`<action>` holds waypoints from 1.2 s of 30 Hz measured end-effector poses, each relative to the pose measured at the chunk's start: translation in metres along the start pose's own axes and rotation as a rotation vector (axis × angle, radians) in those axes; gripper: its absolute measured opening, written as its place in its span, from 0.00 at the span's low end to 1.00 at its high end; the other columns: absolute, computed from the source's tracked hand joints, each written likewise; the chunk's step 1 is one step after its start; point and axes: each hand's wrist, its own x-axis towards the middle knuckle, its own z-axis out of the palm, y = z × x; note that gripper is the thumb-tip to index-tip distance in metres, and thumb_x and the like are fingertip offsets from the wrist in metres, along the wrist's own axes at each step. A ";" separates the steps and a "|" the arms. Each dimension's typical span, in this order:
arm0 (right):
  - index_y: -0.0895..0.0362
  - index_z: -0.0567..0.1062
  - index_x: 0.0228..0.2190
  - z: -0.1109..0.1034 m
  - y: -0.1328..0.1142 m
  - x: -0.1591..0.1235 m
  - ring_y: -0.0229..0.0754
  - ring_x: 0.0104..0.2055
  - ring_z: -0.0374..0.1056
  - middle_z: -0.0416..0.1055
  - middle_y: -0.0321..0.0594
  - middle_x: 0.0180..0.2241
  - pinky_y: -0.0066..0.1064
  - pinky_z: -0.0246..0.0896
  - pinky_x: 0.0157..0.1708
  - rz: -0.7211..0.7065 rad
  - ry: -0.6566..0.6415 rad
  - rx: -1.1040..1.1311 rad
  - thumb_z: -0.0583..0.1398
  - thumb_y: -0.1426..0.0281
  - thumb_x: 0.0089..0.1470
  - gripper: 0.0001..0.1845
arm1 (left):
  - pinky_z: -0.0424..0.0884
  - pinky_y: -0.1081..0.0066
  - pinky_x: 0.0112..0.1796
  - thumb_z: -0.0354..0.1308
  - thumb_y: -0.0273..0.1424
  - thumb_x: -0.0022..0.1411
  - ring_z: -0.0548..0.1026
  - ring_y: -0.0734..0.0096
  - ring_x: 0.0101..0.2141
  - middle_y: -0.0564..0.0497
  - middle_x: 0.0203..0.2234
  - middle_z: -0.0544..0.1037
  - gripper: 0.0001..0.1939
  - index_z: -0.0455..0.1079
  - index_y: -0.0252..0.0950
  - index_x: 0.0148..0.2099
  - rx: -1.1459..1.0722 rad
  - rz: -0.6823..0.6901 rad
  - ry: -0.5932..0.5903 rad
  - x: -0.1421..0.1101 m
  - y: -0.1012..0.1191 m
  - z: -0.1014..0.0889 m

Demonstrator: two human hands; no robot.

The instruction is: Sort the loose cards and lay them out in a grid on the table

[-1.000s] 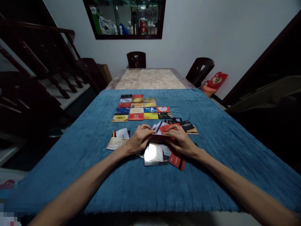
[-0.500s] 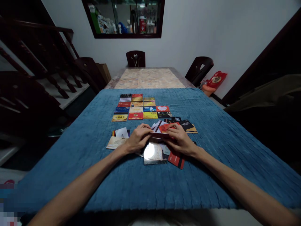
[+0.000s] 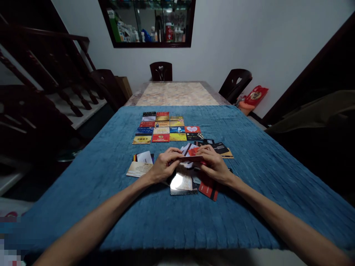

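Note:
A thin card [image 3: 190, 159], seen nearly edge-on, is held level between my two hands. My left hand [image 3: 166, 165] pinches its left end, and my right hand [image 3: 213, 164] grips its right end. Beneath and around them lies a loose pile of cards, among them a shiny card [image 3: 183, 192] reflecting light, a red card with a dark stripe [image 3: 208, 188] and black cards [image 3: 221, 147]. Beside my left wrist sit a beige card [image 3: 138, 169] and a white card [image 3: 144, 157]. Farther back, several cards lie in neat rows, including a yellow card [image 3: 178, 137] and a heart-printed card [image 3: 192, 129].
A blue cloth [image 3: 111, 207] covers the near part of the table, with the patterned tabletop [image 3: 177, 92] showing beyond. Dark chairs [image 3: 161, 72] stand around the far end. A red bag [image 3: 256, 96] rests on the right, and a wooden railing [image 3: 55, 33] runs along the left.
The held card has tilted slightly, and now shows a paler, thinner edge. Both hands keep their grip in nearly the same place. The whole view has shifted slightly downward.

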 end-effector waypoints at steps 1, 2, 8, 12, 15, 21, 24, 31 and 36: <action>0.54 0.77 0.35 -0.001 -0.001 0.001 0.46 0.41 0.66 0.75 0.40 0.33 0.44 0.64 0.44 0.017 0.021 0.011 0.60 0.73 0.58 0.05 | 0.73 0.58 0.49 0.53 0.21 0.63 0.75 0.61 0.48 0.44 0.40 0.80 0.13 0.77 0.35 0.45 0.001 -0.002 -0.002 0.000 0.000 0.000; 0.54 0.77 0.35 -0.002 -0.003 0.001 0.47 0.41 0.67 0.75 0.40 0.34 0.44 0.64 0.44 0.037 0.041 0.020 0.61 0.72 0.58 0.04 | 0.73 0.57 0.49 0.53 0.21 0.63 0.74 0.61 0.49 0.44 0.40 0.80 0.14 0.77 0.35 0.45 0.004 0.001 -0.005 0.000 0.000 0.000; 0.53 0.75 0.39 -0.005 -0.013 0.002 0.46 0.43 0.71 0.76 0.42 0.38 0.39 0.67 0.43 0.110 0.082 0.066 0.57 0.70 0.61 0.06 | 0.72 0.52 0.49 0.52 0.21 0.63 0.72 0.59 0.49 0.44 0.38 0.81 0.14 0.77 0.34 0.46 0.038 0.073 -0.046 0.001 0.001 0.002; 0.52 0.72 0.43 -0.001 -0.015 -0.002 0.43 0.37 0.73 0.76 0.41 0.38 0.34 0.68 0.37 0.168 0.134 0.036 0.53 0.70 0.64 0.09 | 0.71 0.51 0.50 0.55 0.24 0.65 0.73 0.58 0.48 0.44 0.37 0.82 0.09 0.77 0.34 0.42 0.071 0.088 -0.033 0.000 0.000 0.004; 0.52 0.71 0.42 -0.001 -0.015 -0.004 0.44 0.37 0.72 0.75 0.41 0.36 0.36 0.67 0.38 0.118 0.189 -0.030 0.54 0.70 0.64 0.07 | 0.71 0.52 0.50 0.56 0.25 0.65 0.73 0.58 0.48 0.43 0.38 0.82 0.08 0.77 0.33 0.43 0.083 0.078 -0.021 -0.001 0.000 0.004; 0.52 0.74 0.39 -0.005 -0.015 0.000 0.46 0.38 0.68 0.74 0.41 0.33 0.40 0.64 0.40 0.019 0.195 -0.165 0.57 0.71 0.62 0.06 | 0.74 0.58 0.46 0.54 0.21 0.63 0.74 0.61 0.47 0.43 0.39 0.80 0.13 0.75 0.33 0.47 0.088 0.104 0.084 -0.001 0.001 0.002; 0.53 0.75 0.37 -0.003 -0.013 0.002 0.45 0.36 0.67 0.75 0.40 0.31 0.41 0.63 0.40 -0.025 0.147 -0.227 0.57 0.69 0.63 0.06 | 0.74 0.58 0.46 0.54 0.21 0.62 0.74 0.61 0.47 0.44 0.39 0.79 0.13 0.74 0.34 0.47 0.096 0.131 0.120 0.000 0.004 0.001; 0.53 0.76 0.38 0.003 -0.009 0.001 0.45 0.36 0.66 0.75 0.40 0.30 0.41 0.60 0.41 -0.060 0.099 -0.275 0.56 0.68 0.64 0.09 | 0.72 0.60 0.46 0.55 0.22 0.61 0.72 0.62 0.45 0.45 0.38 0.77 0.12 0.71 0.34 0.46 0.153 0.162 0.083 -0.002 0.013 0.003; 0.51 0.77 0.38 0.005 -0.007 0.000 0.46 0.39 0.67 0.76 0.39 0.30 0.42 0.58 0.43 -0.070 0.041 -0.317 0.56 0.67 0.64 0.08 | 0.70 0.60 0.46 0.53 0.21 0.61 0.72 0.61 0.45 0.45 0.39 0.76 0.15 0.69 0.34 0.50 0.236 0.141 0.043 -0.004 0.010 0.005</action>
